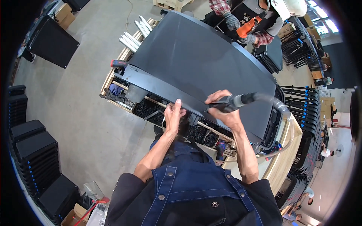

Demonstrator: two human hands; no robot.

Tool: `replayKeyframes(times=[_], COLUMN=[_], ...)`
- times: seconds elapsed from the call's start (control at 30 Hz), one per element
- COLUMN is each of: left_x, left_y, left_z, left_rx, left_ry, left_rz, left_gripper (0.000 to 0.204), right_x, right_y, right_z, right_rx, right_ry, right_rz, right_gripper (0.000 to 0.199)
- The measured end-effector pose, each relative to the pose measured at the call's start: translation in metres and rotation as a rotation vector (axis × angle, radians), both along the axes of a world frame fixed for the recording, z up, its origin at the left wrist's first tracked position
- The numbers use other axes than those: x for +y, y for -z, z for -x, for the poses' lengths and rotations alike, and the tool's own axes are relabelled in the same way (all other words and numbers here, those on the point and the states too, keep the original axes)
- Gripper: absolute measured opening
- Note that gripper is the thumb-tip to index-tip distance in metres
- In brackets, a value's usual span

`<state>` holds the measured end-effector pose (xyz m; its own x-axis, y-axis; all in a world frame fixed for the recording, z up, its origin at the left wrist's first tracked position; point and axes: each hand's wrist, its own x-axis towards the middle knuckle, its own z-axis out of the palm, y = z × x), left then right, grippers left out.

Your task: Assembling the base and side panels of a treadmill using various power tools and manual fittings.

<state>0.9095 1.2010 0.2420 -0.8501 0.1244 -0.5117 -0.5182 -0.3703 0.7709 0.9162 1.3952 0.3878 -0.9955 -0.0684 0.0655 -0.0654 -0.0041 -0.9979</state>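
The right hand [228, 117] holds the black tool [229, 103] round its thick body above the big panel [200, 56], probably the best spot for something hard and heavy, but whether the left hand [174, 116] grips, I can't tell.

floor [94, 98]: plain grey | windows [332, 26]: bright white, upper right
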Motion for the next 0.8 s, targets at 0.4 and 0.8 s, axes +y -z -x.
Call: replayKeyframes(times=[0.4, 0.8], left_x=[-0.061, -0.128], left_y=[0.069, 0.204], left_z=[0.013, 0.038], left_rx=[0.246, 0.673], left_ry=[0.312, 0.804], left_rz=[0.365, 1.329], left_gripper=[0.044, 0.027], right_x=[-0.026, -0.099], right_y=[0.027, 0.251], right_z=[-0.041, -0.110], right_rx=[-0.032, -0.692], right_ry=[0.463, -0.021], right_rz=[-0.097, -0.607], right_gripper=[0.067, 0.022])
